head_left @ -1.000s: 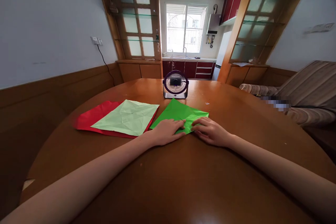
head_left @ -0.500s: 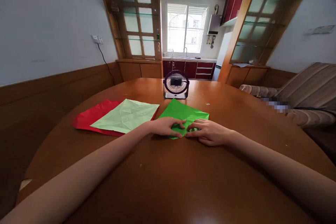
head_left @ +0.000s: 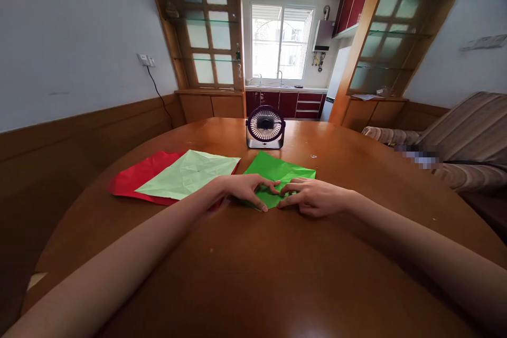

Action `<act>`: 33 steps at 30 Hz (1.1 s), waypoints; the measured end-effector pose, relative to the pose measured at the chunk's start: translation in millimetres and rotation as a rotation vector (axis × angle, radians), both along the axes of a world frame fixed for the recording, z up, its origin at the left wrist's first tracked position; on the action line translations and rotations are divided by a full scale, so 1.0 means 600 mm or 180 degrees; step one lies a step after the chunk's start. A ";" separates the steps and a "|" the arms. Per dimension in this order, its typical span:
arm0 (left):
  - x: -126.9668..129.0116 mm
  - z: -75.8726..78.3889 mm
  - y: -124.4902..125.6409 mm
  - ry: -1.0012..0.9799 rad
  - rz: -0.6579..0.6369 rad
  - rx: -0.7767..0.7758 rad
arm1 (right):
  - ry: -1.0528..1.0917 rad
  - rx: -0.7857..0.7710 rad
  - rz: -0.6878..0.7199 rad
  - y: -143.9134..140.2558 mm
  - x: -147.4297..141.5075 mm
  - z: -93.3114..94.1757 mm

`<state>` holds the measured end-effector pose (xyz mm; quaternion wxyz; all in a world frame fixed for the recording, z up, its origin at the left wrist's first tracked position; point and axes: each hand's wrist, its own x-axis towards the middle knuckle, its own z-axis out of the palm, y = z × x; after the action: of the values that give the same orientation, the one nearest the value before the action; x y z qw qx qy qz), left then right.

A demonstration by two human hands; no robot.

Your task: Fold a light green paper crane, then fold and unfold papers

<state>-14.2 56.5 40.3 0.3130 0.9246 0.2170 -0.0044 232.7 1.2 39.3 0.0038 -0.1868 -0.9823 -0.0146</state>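
A bright green sheet of paper (head_left: 273,167) lies on the table, creased, one corner pointing away from me. My left hand (head_left: 246,188) rests on its near left part, thumb and fingers apart, the thumb at the near edge. On the near right part is my right hand (head_left: 312,196), its fingers bent and spread, fingertips touching the paper close to the left hand's. Both hands partly cover the sheet. To the left, a pale green creased sheet (head_left: 190,173) lies over a red sheet (head_left: 137,175).
A small dark desk fan (head_left: 265,125) stands on the brown wooden table (head_left: 253,274) beyond the green paper. A striped armchair (head_left: 467,132) is at the right. Behind the table are wooden cabinets (head_left: 209,103) and a kitchen window (head_left: 281,42).
My left thumb has slid slightly left and down at the near edge of the green paper. The right fingertips have shifted slightly; the sheet lies in almost the same place.
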 end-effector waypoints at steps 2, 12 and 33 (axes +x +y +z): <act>0.000 0.001 -0.001 0.0001 0.0009 -0.0036 | 0.0029 -0.0065 0.0002 0.002 0.003 0.000; -0.003 -0.010 0.010 -0.0006 0.0026 -0.0025 | 0.0082 -0.0120 0.0012 0.001 0.008 0.010; -0.006 -0.012 0.007 -0.0008 0.0024 -0.0050 | -0.0018 0.0084 -0.0123 0.008 0.044 0.022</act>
<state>-17.8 60.7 33.1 0.3206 0.9213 0.2200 -0.0038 258.8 6.1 52.3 0.0033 -0.2057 -0.9782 -0.0281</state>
